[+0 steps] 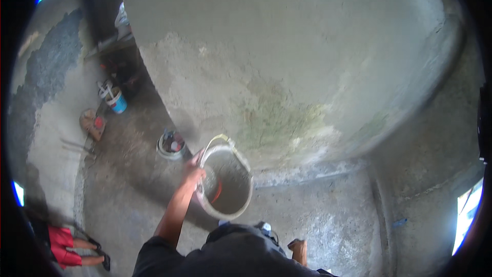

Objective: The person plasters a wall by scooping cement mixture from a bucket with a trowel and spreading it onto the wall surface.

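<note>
My left hand (195,171) is closed on the left rim of a large pale bucket (247,195), which is tilted so that its mouth faces me. Grey residue coats the inside of the bucket, and a curved orange-red strip (218,191) shows in it. The bucket's handle (220,137) stands up at the far side, close to the wall. Down by my right side is my right hand (295,246), apart from the bucket. It is small and dark in the picture, and its fingers cannot be made out.
A rough plastered wall (287,72) rises right in front of me. Beyond my left hand stands a bucket of items (170,145) on the concrete floor. Farther left are a blue-and-white pail (117,101) and a brown sack (92,124). A person in red shorts (61,246) is at the lower left.
</note>
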A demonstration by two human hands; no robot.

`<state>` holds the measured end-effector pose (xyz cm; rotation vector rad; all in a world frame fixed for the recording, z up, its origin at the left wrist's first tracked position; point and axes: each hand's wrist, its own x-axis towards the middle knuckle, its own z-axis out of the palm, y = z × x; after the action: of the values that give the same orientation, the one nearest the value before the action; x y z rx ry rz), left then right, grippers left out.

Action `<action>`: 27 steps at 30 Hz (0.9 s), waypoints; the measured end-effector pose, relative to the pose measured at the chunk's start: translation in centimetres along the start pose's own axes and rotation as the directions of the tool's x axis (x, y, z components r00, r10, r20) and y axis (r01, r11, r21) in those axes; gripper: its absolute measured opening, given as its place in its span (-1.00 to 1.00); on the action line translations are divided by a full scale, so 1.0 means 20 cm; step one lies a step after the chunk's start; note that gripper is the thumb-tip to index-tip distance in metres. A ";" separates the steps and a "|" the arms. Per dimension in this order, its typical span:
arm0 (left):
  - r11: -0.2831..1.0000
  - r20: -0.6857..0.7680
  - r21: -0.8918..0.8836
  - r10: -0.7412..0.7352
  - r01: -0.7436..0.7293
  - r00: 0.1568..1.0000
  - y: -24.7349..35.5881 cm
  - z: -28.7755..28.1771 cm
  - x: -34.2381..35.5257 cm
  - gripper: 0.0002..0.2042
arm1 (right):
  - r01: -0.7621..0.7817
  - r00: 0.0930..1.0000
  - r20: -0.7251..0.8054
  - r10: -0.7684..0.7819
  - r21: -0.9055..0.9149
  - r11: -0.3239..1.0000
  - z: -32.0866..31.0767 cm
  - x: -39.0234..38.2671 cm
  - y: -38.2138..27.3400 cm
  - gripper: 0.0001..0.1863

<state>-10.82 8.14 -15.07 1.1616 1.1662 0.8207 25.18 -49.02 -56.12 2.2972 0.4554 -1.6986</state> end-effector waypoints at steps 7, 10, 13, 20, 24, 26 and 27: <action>0.998 0.052 -0.023 0.066 -0.065 0.996 0.25 0.36 -0.12 -0.21 | 0.745 0.642 -0.762 -0.084 0.646 -0.165 -0.98 -1.42 -1.21 -0.69; 0.981 0.082 -0.110 0.170 -0.161 0.982 0.28 0.48 -0.15 -0.20 | 0.935 0.321 -0.906 -0.276 0.256 0.247 -1.24 -1.85 -1.26 -0.43; 0.966 0.099 -0.181 0.202 -0.182 0.974 0.34 0.57 -0.24 -0.20 | 0.961 0.183 -0.866 -0.466 0.056 0.271 -1.43 -2.11 -1.24 -0.44; 0.928 0.158 -0.342 0.208 -0.145 0.965 0.36 0.61 -0.39 -0.16 | 0.977 0.175 -0.636 -0.752 0.019 0.212 -1.45 -2.36 -1.34 -0.58; 0.909 0.213 -0.397 0.227 -0.128 0.950 0.35 0.59 -0.44 -0.14 | 0.841 -0.054 -0.694 -0.718 -0.419 0.342 -1.20 -2.19 -1.58 -0.66; 0.905 0.185 -0.406 0.219 -0.128 0.958 0.33 0.56 -0.45 -0.14 | 0.849 0.076 -0.747 -0.660 -0.299 0.436 -1.15 -2.19 -1.60 -0.71; 0.902 0.166 -0.412 0.214 -0.129 0.963 0.32 0.55 -0.46 -0.13 | 0.896 -0.047 -0.835 -0.548 -0.278 0.347 -1.15 -2.12 -1.59 -0.72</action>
<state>-1.93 -1.67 -6.69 0.9879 0.6862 0.9932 21.40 -15.34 -9.32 3.3892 2.2146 -0.4826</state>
